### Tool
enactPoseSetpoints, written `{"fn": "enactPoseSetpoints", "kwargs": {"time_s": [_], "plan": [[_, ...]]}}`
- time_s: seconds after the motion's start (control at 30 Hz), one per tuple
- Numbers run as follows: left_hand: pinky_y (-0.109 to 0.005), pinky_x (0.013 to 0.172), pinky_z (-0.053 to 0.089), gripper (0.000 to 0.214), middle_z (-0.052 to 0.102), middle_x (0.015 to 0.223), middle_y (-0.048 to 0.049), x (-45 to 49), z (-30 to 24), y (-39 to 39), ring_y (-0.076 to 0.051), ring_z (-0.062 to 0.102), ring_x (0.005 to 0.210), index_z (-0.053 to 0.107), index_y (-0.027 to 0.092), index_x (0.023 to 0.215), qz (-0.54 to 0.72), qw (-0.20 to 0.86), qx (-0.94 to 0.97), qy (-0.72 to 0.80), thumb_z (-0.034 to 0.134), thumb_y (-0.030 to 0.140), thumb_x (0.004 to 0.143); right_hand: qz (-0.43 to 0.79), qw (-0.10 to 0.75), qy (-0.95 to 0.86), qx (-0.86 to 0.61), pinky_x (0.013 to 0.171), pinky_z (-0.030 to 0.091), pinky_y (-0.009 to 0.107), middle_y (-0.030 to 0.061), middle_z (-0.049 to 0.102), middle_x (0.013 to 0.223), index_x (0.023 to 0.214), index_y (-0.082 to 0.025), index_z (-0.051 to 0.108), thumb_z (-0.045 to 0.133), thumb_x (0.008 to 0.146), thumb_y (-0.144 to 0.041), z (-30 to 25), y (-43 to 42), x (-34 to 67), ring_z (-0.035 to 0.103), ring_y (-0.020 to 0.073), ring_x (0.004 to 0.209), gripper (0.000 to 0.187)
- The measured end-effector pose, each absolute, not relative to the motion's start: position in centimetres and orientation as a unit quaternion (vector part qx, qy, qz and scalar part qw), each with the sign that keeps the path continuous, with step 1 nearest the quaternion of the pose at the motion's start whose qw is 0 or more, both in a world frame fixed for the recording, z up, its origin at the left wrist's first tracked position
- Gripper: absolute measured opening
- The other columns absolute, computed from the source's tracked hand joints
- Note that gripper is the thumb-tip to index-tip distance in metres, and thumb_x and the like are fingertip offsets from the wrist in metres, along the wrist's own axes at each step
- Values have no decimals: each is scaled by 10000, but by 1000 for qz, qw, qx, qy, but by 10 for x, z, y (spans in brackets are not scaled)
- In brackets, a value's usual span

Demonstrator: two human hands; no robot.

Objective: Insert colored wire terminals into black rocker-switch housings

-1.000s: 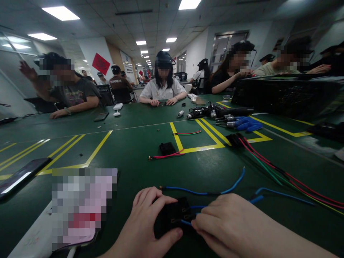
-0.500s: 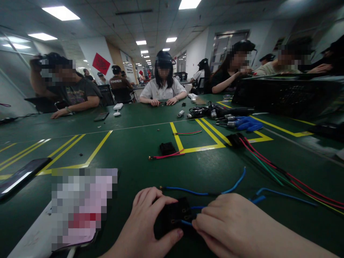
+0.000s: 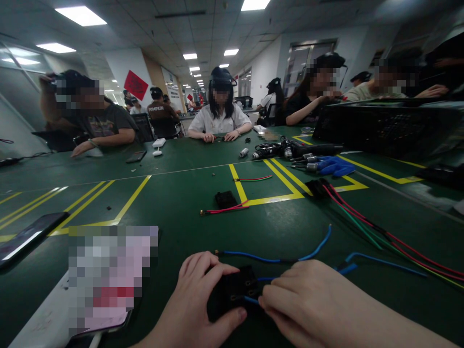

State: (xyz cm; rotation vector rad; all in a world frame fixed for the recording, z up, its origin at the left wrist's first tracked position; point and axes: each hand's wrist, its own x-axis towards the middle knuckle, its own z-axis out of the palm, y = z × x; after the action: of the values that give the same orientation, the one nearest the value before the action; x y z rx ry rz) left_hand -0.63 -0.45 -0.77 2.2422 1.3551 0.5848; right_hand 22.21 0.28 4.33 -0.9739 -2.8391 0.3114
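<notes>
My left hand holds a black connector block low on the table, its thumb and index finger curved around the block's left side. Small metal terminals show in the block's openings. With closed fingers, my right hand grips a blue wire whose end runs to the block. A second blue wire leads from the block under the same hand. My right fingertips are partly hidden. Just beyond my hands lies a loose blue wire with a brass-coloured terminal on its left end.
A black block and red wires lie ahead. At right is another block with red and green wires. Phones lie left. Tools, a blue glove and a black case stand farther back. Co-workers sit around.
My hands, the block and the wires look practically unmoved. Across the table at left, a co-worker's forearm has shifted slightly.
</notes>
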Motion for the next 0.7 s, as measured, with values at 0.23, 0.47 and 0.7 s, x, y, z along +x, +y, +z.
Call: {"fn": "enactPoseSetpoints", "kwargs": {"time_s": [0.23, 0.47, 0.7], "plan": [[-566, 976, 396, 469, 597, 1105, -48, -6, -8, -5, -334, 518, 1129, 637, 296, 1145, 211, 229, 814, 491, 746, 146, 714, 120, 58, -934, -332, 563, 390, 293, -29, 707, 775, 852, -201, 650, 594, 852, -61, 45, 3, 221, 652, 152, 649, 150], [-572, 1005, 382, 477, 599, 1124, -42, -5, -6, -5, -334, 510, 1153, 638, 313, 1156, 209, 227, 811, 497, 748, 163, 717, 106, 61, -937, -329, 554, 387, 301, -42, 701, 749, 830, -211, 651, 613, 832, -70, 41, 0, 224, 655, 154, 628, 146], [-551, 976, 419, 464, 605, 1113, -40, -7, -10, -5, -330, 523, 1125, 639, 313, 1150, 214, 215, 817, 490, 729, 170, 718, 103, 63, -941, -317, 563, 405, 294, -30, 699, 747, 823, -202, 655, 584, 852, -66, 43, 1, 224, 650, 145, 637, 156]]}}
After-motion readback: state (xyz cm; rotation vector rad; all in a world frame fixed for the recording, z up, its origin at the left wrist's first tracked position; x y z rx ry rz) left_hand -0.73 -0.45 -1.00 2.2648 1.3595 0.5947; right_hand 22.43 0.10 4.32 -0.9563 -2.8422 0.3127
